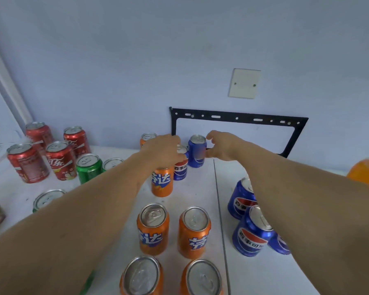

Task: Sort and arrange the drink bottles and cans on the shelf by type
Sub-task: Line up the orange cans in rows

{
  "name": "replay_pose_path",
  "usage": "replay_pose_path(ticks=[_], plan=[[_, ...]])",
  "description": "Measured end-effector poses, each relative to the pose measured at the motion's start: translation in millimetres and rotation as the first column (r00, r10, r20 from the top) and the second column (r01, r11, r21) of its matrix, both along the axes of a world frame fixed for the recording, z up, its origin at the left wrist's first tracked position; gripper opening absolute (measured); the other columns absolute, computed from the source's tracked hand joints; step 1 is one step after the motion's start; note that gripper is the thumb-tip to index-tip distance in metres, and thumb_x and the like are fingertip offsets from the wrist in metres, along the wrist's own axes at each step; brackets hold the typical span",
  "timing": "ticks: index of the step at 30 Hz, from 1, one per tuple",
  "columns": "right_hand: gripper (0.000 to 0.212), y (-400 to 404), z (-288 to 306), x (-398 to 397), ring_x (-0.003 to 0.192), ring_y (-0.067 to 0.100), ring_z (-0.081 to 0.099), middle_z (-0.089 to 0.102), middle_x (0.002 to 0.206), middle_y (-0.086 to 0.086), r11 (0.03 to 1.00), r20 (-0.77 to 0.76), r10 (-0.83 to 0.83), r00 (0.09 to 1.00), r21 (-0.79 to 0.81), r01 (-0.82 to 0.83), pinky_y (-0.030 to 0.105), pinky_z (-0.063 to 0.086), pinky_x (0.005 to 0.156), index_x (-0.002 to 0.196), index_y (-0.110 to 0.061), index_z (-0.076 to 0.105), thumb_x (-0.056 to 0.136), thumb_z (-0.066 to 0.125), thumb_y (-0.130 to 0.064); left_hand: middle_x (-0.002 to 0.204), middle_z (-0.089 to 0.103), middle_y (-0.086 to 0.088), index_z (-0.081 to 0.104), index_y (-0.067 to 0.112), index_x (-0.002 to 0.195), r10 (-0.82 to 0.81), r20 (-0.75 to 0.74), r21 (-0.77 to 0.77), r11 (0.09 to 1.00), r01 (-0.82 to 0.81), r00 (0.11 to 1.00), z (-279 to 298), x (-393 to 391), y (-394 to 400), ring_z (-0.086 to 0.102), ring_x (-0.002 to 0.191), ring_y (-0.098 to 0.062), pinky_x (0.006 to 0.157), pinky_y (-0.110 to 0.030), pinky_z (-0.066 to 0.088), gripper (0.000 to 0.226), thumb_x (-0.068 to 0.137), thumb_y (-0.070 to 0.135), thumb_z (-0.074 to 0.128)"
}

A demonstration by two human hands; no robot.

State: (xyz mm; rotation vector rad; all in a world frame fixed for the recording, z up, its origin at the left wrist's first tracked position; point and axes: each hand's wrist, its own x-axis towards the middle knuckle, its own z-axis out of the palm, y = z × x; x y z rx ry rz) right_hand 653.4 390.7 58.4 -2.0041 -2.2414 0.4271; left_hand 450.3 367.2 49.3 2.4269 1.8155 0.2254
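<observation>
At twelve o'clock, the right hand pinches a blue can, likely to join the blue ones at four. The left hand grips an orange can.

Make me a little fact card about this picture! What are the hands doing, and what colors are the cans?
left hand: grips an orange can from above
right hand: fingers around a blue can near the wall
red cans: grouped at far left
green cans: beside the red ones
orange cans: middle rows
blue cans: right side
</observation>
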Motion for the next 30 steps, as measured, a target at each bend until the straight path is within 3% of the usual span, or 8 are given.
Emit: replay_pose_path(ticks=[5, 11, 16, 22, 25, 30], plan=[[0.096, 36.8, -13.8, 2.8, 0.131, 0.03, 0.046, 0.037, 0.152, 0.01, 0.999, -0.053, 0.004, 0.999, -0.033, -0.005, 0.037, 0.042, 0.099, 0.154, -0.018, 0.02, 0.08, 0.078, -0.039, 0.101, 0.058, 0.002, 0.049, 0.02, 0.115, 0.136, -0.014, -0.107, 0.985, -0.136, 0.991, -13.3, 7.4, 23.9, 0.057, 0.087, -0.018, 0.062, -0.03, 0.04, 0.054, 0.081, 0.06, 0.061], [0.111, 70.6, -35.3, 4.6, 0.133, 0.033, 0.044, 0.037, 0.152, 0.014, 0.982, -0.149, -0.079, 0.986, -0.181, 0.051, 0.041, 0.041, 0.103, 0.155, -0.013, 0.011, 0.074, 0.084, -0.036, 0.098, 0.059, 0.002, 0.046, 0.02, 0.115, 0.138, -0.063, -0.301, 0.942, -0.15, 0.988, -17.8, 14.0, 42.8, 0.059, 0.088, -0.017, 0.071, -0.03, 0.046, 0.058, 0.077, 0.057, 0.07], [0.087, 83.6, -55.9, 2.0, 0.112, 0.028, 0.055, 0.057, 0.127, 0.007, 0.973, -0.256, -0.085, 0.963, -0.229, 0.025, 0.046, 0.047, 0.098, 0.136, -0.019, 0.039, 0.066, 0.088, -0.032, 0.1, 0.057, 0.001, 0.044, 0.018, 0.122, 0.159, 0.012, -0.342, 0.928, -0.146, 0.987, -22.5, 15.1, 52.3, 0.059, 0.088, -0.017, 0.068, -0.028, 0.047, 0.065, 0.075, 0.052, 0.075], [0.077, 81.9, -61.1, 0.8, 0.105, 0.024, 0.059, 0.062, 0.113, 0.002, 0.98, -0.378, -0.074, 0.923, -0.197, -0.002, 0.044, 0.052, 0.092, 0.123, -0.021, 0.047, 0.06, 0.088, -0.034, 0.1, 0.059, 0.002, 0.046, 0.019, 0.125, 0.14, 0.029, -0.319, 0.94, -0.124, 0.99, -25.0, 16.4, 49.6, 0.059, 0.089, -0.016, 0.075, -0.031, 0.053, 0.067, 0.074, 0.049, 0.076], [0.068, 72.6, -52.7, 6.5, 0.101, 0.023, 0.058, 0.059, 0.112, 0.003, 0.984, -0.398, -0.088, 0.913, -0.175, 0.019, 0.039, 0.054, 0.086, 0.122, -0.018, 0.045, 0.068, 0.084, -0.029, 0.106, 0.062, 0.001, 0.047, 0.02, 0.126, 0.138, 0.037, -0.313, 0.942, -0.119, 0.99, -22.3, 19.6, 44.2, 0.061, 0.093, -0.018, 0.083, -0.036, 0.056, 0.068, 0.071, 0.048, 0.077], [0.06, 59.4, -41.1, 20.3, 0.104, 0.023, 0.056, 0.056, 0.116, 0.005, 0.987, -0.556, -0.146, 0.819, -0.131, 0.087, 0.033, 0.051, 0.078, 0.123, -0.017, 0.043, 0.076, 0.08, -0.027, 0.113, 0.062, -0.001, 0.044, 0.021, 0.127, 0.152, 0.115, -0.306, 0.946, -0.111, 0.982, -13.6, 26.4, 33.1, 0.06, 0.098, -0.018, 0.081, -0.034, 0.055, 0.067, 0.074, 0.044, 0.077]])
